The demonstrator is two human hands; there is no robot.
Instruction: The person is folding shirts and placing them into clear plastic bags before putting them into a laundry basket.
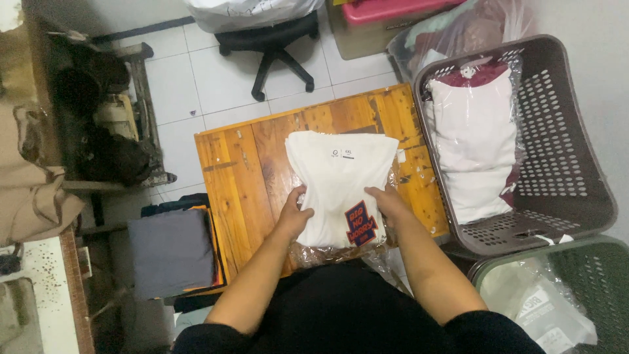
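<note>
Fingers (303,196) gripping folded white tee (337,177).

A folded white cotton T-shirt (339,183) lies on the orange wooden desk (242,177); a brown perforated plastic basket (563,164) stands right, a black swivel chair (272,42) behind.

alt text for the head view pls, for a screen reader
Seen from above, a person's left hand and right hand grip a folded white T-shirt with a dark printed patch, partly in a clear plastic bag on a small wooden table. To the right, a brown laundry basket holds bagged white garments.
</note>
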